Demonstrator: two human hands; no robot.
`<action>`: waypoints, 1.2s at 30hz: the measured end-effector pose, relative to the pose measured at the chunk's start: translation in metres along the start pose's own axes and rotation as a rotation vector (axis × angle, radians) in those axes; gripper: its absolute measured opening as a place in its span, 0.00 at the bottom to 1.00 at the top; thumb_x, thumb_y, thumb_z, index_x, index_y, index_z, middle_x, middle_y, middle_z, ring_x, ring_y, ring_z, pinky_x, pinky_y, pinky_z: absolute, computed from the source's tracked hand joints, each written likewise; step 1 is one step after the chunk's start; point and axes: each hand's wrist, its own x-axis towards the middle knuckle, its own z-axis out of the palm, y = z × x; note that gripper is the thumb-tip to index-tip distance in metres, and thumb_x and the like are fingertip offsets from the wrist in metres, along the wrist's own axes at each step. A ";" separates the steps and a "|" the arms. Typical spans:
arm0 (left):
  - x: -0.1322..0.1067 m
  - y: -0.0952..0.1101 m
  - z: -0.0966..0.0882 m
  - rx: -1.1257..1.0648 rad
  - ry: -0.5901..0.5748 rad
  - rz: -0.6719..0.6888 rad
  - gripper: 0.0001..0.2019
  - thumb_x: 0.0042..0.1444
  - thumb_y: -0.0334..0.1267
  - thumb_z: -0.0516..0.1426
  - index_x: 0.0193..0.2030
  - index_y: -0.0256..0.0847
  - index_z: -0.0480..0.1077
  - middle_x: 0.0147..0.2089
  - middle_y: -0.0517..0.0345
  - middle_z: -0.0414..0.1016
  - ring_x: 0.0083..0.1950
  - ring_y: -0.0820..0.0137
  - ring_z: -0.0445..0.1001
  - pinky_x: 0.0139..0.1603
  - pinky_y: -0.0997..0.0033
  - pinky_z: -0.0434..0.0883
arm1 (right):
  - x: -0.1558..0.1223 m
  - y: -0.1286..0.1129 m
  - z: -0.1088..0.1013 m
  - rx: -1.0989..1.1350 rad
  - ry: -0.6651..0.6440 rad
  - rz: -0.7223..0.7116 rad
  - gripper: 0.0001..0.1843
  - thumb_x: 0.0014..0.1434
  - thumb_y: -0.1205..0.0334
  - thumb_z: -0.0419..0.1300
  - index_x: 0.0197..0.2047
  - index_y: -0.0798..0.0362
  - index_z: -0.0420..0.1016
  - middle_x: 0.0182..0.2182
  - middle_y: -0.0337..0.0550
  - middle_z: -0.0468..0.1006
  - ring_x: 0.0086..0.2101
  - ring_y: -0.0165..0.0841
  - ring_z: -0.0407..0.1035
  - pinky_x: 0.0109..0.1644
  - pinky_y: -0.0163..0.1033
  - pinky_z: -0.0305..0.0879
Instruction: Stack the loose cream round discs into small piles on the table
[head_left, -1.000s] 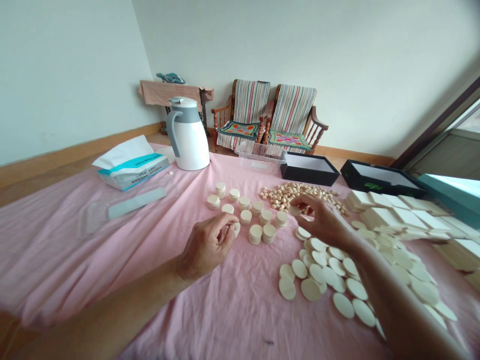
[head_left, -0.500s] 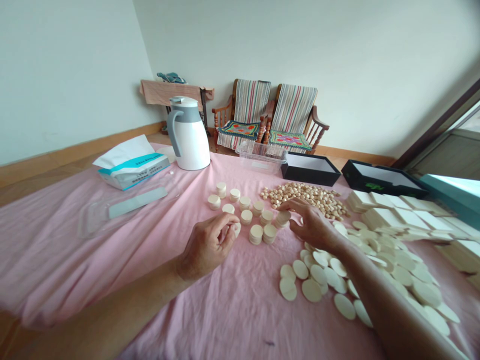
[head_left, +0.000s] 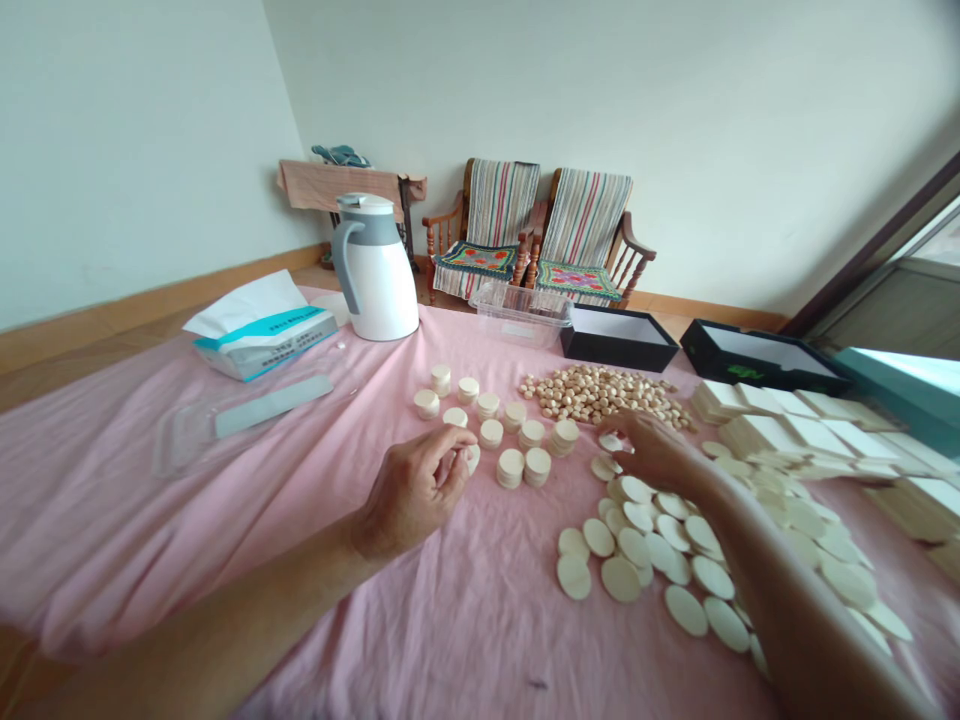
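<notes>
1. The person's left hand sits at the middle of a pink cloth, its grip closed on a cream disc. The disc is round, with no long axis, and it stands tilted on its edge between thumb and fingers.
2. The right hand reaches forward and down, fingers close together. A loose disc lies just beyond them, but whether the grip is clamped on it, I cannot tell.
3. Eleven short upright stacks of discs stand between the hands, their axes vertical.
4. Below the right hand, dozens of loose discs lie flat and overlapping, too many to count exactly.
5. Beyond the stacks is one heap of small, round, pale beads.
6. Along the far edge stand one white-and-grey vacuum jug, one tissue pack, one clear plastic tub and two open black boxes.
7. Pale rectangular blocks are laid out to the right.
8. Two striped wooden armchairs stand against the wall.
</notes>
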 end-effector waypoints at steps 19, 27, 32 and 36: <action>0.002 0.002 -0.001 -0.005 -0.003 0.006 0.05 0.58 0.31 0.53 0.40 0.38 0.68 0.29 0.64 0.72 0.21 0.80 0.62 0.27 0.79 0.61 | -0.011 -0.030 -0.022 0.010 -0.020 0.125 0.05 0.47 0.64 0.55 0.30 0.54 0.70 0.27 0.42 0.74 0.29 0.32 0.66 0.31 0.34 0.54; 0.001 0.002 -0.001 0.004 -0.010 0.005 0.05 0.58 0.31 0.53 0.40 0.38 0.68 0.27 0.64 0.71 0.21 0.79 0.62 0.26 0.79 0.60 | -0.008 -0.029 -0.016 -0.080 -0.027 0.204 0.13 0.54 0.53 0.54 0.28 0.54 0.71 0.27 0.46 0.75 0.29 0.35 0.67 0.29 0.36 0.51; 0.001 0.001 0.000 0.005 -0.009 0.007 0.05 0.58 0.32 0.52 0.40 0.38 0.68 0.28 0.64 0.72 0.21 0.79 0.62 0.26 0.79 0.60 | -0.008 -0.025 -0.021 -0.051 0.010 0.210 0.11 0.55 0.55 0.55 0.29 0.53 0.72 0.29 0.44 0.77 0.31 0.34 0.68 0.31 0.35 0.53; 0.001 0.000 0.000 0.000 -0.010 -0.009 0.06 0.58 0.31 0.52 0.41 0.39 0.68 0.30 0.63 0.73 0.21 0.79 0.62 0.27 0.79 0.61 | -0.010 -0.030 -0.015 -0.075 -0.012 0.159 0.12 0.52 0.54 0.58 0.35 0.53 0.73 0.31 0.45 0.77 0.34 0.36 0.69 0.33 0.36 0.54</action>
